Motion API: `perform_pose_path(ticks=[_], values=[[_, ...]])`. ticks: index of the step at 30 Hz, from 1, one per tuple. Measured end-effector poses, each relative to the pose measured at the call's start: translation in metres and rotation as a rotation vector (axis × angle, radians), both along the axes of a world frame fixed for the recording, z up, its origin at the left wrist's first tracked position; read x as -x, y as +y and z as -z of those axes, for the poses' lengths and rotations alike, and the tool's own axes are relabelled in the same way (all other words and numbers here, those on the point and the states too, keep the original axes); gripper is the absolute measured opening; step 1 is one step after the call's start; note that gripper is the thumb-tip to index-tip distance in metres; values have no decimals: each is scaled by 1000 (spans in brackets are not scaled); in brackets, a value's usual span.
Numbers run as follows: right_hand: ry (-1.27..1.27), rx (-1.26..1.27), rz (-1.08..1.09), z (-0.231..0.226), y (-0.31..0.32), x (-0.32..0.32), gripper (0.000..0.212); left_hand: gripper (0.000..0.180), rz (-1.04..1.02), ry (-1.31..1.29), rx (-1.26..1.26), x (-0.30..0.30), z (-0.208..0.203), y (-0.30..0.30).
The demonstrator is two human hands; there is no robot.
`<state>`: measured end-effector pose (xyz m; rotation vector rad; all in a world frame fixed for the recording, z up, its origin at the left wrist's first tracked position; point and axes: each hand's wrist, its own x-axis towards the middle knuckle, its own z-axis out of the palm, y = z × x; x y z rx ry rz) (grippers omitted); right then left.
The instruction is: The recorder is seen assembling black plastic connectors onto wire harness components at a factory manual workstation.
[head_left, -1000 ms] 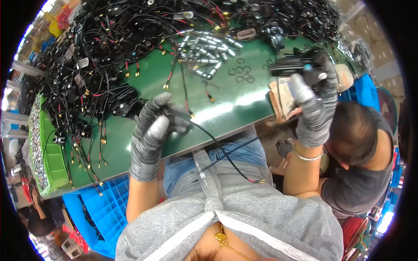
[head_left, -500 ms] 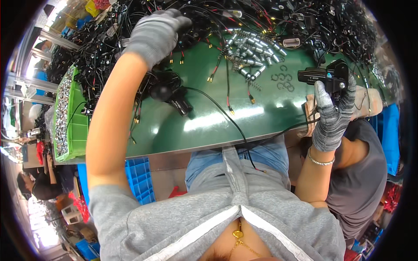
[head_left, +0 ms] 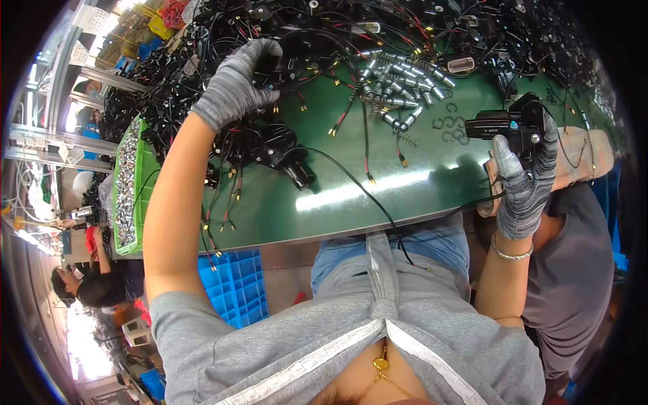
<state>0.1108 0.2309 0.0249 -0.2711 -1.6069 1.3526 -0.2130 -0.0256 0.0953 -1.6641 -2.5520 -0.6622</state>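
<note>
Both hands wear grey knit gloves. My right hand (head_left: 528, 182) holds up a black lever housing (head_left: 507, 128) with a small blue detail and a silver screw, pinched between thumb and fingers. A black cable hangs down from near that hand. At the far left, my left hand (head_left: 236, 84) curls around a black part (head_left: 268, 67) at the edge of the heap; its exact kind is hidden by the fingers. Another black cabled unit (head_left: 297, 169) lies on the green table (head_left: 351, 212), below and to the right of my left hand.
Silver spring-fitted cylinders (head_left: 405, 88) and dark rings (head_left: 451, 125) lie mid-table. A heap of black parts and wires (head_left: 317, 20) fills the far side. A green bin (head_left: 143, 202) of small metal pieces stands left, a blue crate (head_left: 236, 287) below. A person (head_left: 574, 270) sits close at right.
My left hand has turned, its thumb now spread below the fingers with a black part between them. The view has shifted slightly; my right hand keeps its hold on the lever housing.
</note>
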Motion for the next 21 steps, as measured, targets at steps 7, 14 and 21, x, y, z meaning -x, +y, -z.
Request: perform_pose_path(ticks=[7,14,21], values=[[74,-89,-81,5,1,3,71,62,-54,-281,-99,-24,3,-11],[74,-82,-68,6,1,11,72,76,-582,601,692,-27,-21,23],[27,-52,24,33,11,17,69,61,-539,482,816,-28,-28,64]])
